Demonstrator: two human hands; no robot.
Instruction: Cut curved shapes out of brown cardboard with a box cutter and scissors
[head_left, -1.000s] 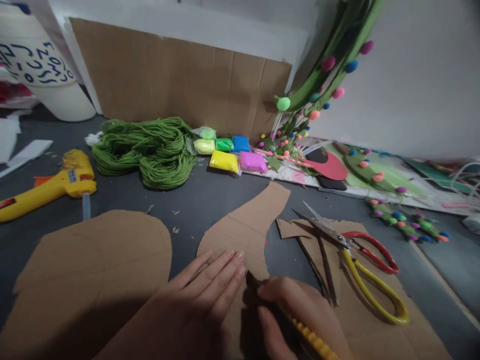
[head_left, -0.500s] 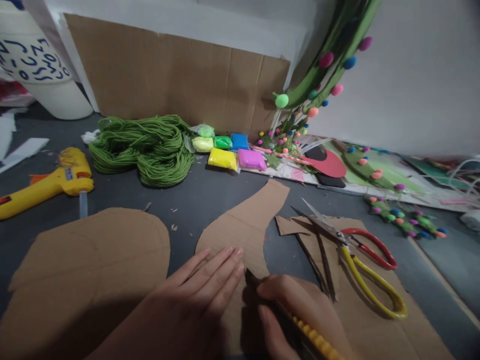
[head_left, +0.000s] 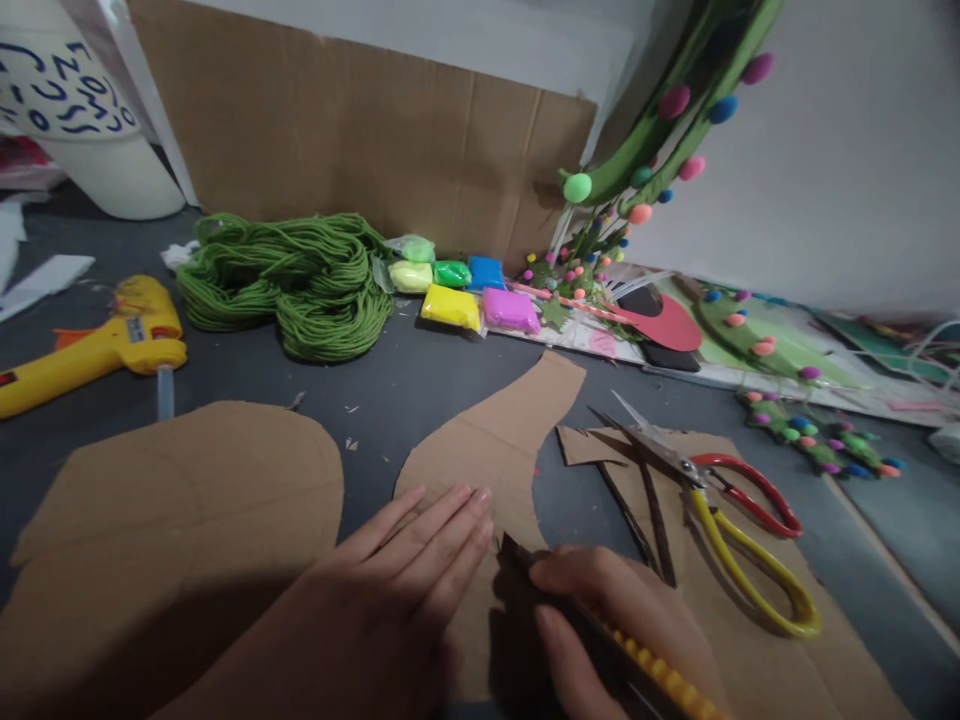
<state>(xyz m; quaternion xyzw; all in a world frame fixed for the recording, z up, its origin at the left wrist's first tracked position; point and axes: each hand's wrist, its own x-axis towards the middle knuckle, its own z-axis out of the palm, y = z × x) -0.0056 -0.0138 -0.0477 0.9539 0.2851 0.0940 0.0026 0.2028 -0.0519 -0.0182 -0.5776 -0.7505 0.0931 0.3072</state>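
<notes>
My left hand [head_left: 405, 580] lies flat, fingers stretched out, on a curved cardboard piece [head_left: 480, 440] with a narrow upper end. In my right hand [head_left: 615, 620] is a utility knife [head_left: 637, 655] with a yellow ribbed grip and a dark blade. Its tip is at the cardboard, just right of my left fingertips; whether it touches the surface I cannot tell. Left of my hands rests a larger rounded cardboard piece [head_left: 195, 490]. To the right, scissors [head_left: 697, 480] with one red and one yellow handle lie across cardboard scraps [head_left: 750, 610].
A yellow glue gun [head_left: 127, 345] lies at the left. Behind are a bundle of green cord [head_left: 300, 280], several coloured clay packets [head_left: 450, 308] and an upright cardboard sheet [head_left: 360, 130]. Pompom-covered green decorations [head_left: 802, 430] lie at right; a white cup [head_left: 112, 150] stands back left.
The view has shifted slightly, so the background sits a little higher. The knife and my right hand appear slightly farther right of my left fingers. My left hand still presses the cardboard.
</notes>
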